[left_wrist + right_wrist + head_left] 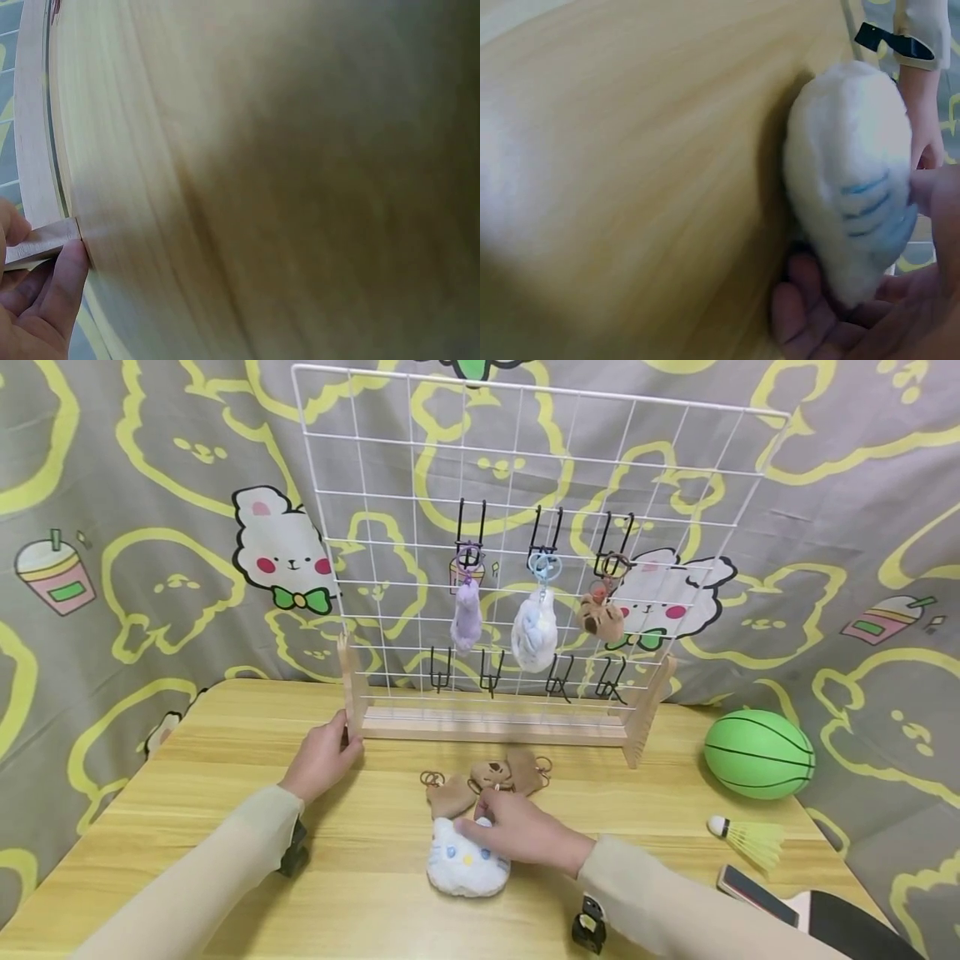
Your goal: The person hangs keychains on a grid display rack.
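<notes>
My right hand (525, 831) grips a white cat-head plush (467, 872) by its top, low over the front middle of the table. In the right wrist view the plush (847, 180) shows blue whisker lines, with fingers curled beneath it. Just behind it lie brown plush keychains (450, 795) with metal rings, partly covered by the hand. At the left end of a white wire grid rack (480, 727), my left hand (324, 758) pinches the wooden side foot. The left wrist view shows thumb and fingers on either side of that wooden foot (46, 238).
On the rack's upper black hooks hang a purple plush (467, 614), a white-and-blue plush (535, 631) and a brown plush (602, 617). Lower hooks (491, 672) hold nothing. At right are a green ball (759, 754), a shuttlecock (750, 839) and a black paddle (847, 922).
</notes>
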Motion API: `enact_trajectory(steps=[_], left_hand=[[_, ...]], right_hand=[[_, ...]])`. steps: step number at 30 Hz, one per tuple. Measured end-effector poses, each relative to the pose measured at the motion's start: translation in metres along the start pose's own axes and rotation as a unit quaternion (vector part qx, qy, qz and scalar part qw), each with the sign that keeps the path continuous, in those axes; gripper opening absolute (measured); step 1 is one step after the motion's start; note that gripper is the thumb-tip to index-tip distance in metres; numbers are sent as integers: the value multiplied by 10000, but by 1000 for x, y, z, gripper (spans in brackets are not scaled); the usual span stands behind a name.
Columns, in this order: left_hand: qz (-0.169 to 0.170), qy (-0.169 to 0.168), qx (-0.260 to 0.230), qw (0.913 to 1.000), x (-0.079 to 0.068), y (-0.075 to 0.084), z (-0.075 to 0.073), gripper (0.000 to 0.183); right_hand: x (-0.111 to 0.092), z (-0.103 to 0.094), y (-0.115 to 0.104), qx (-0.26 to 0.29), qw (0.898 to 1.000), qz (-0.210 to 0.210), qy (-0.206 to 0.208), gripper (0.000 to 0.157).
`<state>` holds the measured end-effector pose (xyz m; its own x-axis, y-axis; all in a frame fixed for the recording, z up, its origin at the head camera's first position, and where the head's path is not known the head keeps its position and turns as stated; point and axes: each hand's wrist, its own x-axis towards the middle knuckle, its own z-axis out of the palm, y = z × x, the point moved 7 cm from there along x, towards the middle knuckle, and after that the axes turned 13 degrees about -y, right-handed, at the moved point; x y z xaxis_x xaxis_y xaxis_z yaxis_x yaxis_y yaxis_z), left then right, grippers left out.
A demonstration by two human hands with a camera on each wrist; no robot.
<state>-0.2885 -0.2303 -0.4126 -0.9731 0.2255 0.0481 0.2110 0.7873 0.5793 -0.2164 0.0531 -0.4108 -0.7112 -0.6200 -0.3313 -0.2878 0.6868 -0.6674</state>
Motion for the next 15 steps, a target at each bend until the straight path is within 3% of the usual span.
enact_trajectory(steps=[7, 15], left_hand=[[-12, -6, -3, 10000, 0, -1, 0, 34], [-27, 0, -4, 10000, -1, 0, 0, 37]], right_hand=[[3, 4, -2, -42, 9992, 18, -385, 31], [3, 7, 2, -300, 9941, -577, -872, 23]])
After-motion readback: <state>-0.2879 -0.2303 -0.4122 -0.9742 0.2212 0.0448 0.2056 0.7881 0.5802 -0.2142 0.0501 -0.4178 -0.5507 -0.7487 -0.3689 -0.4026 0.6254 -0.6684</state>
